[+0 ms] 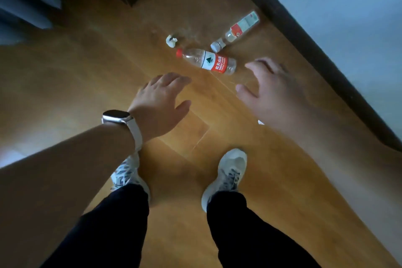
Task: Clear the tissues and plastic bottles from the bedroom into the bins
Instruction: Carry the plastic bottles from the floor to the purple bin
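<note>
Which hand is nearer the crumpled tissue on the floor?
Left. The left hand hovers open just short of the crumpled tissue, on the person's side of it. The right hand is farther right, by the base of the red-capped bottle.

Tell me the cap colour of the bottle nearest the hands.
Red cap, seen in the head view.

the wooden floor (87, 85) looks smooth and a bit glossy; two clear plastic bottles (207, 61) (236, 31) carry shiny labels; the tissue (171, 40) is crumpled paper.
</note>
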Tool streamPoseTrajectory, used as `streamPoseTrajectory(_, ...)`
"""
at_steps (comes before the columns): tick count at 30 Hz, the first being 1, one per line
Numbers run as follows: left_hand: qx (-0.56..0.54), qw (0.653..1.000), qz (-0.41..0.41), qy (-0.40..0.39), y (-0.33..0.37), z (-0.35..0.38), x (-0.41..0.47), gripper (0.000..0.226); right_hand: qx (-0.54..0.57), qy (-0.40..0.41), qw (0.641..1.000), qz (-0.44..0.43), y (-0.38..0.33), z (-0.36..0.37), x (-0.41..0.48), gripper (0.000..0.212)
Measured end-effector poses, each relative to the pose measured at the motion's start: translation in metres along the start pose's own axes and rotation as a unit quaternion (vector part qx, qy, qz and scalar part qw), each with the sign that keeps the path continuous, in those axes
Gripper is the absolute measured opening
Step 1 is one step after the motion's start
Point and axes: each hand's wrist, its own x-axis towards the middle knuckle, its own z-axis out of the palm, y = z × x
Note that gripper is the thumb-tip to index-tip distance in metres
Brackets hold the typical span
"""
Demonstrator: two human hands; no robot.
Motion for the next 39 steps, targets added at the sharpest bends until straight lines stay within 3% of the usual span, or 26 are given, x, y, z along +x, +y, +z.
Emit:
streamPoseTrajectory(12, 0.054, 0.997, 0.051, 0.032, -0.069, 0.109, 0.198, 0.064, 0.032, 0.059, 0.995, 0.078, 0.082, 0.152, 0.182, 0.051)
streamPoseTrajectory(17, 0.093, 0.991, 0.093, 0.02, -0.076, 0.135, 0.242, 0.073, -0.068, 0.068, 0.995, 0.003, 0.12, 0.182, 0.229, 0.068)
streamPoseTrajectory(20, 0.113, 0.989, 0.093, 0.009, -0.076, 0.146, 0.251, 0.073, -0.129, 0.039, 0.99, -0.047, 0.135, 0.184, 0.25, 0.08)
streamPoseTrajectory(25, 0.107, 0.991, 0.075, 0.002, -0.071, 0.156, 0.24, 0.053, -0.177, 0.001, 0.982, -0.066, 0.136, 0.186, 0.276, 0.089)
streamPoseTrajectory(32, 0.128, 0.99, 0.055, -0.021, -0.072, 0.16, 0.231, 0.055, -0.196, 0.015, 0.977, -0.078, 0.148, 0.185, 0.287, 0.072)
streamPoseTrajectory(39, 0.089, 0.995, 0.017, -0.047, -0.084, 0.139, 0.209, 0.068, -0.125, -0.005, 0.991, -0.047, 0.137, 0.171, 0.266, 0.068)
